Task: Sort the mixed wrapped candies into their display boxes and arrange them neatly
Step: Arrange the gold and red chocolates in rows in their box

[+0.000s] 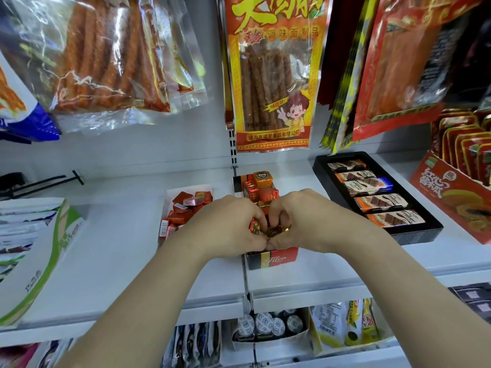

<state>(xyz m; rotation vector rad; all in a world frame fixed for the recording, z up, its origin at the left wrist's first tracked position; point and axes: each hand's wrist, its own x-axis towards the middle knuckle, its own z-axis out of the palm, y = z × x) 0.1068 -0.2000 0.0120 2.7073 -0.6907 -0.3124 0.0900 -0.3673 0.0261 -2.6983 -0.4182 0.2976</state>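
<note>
Head view: both hands meet over the black-and-red display box (275, 259) on the white shelf (119, 251). The left hand (228, 227) curls round a red-and-gold candy (254, 226), and the right hand (303, 221) pinches a dark brown candy (274, 231). Orange and red candies (261, 188) are stacked at the box's back. A white box (170, 193) of red candies sits just left, a black tray (332, 192) of chocolate bars right.
</note>
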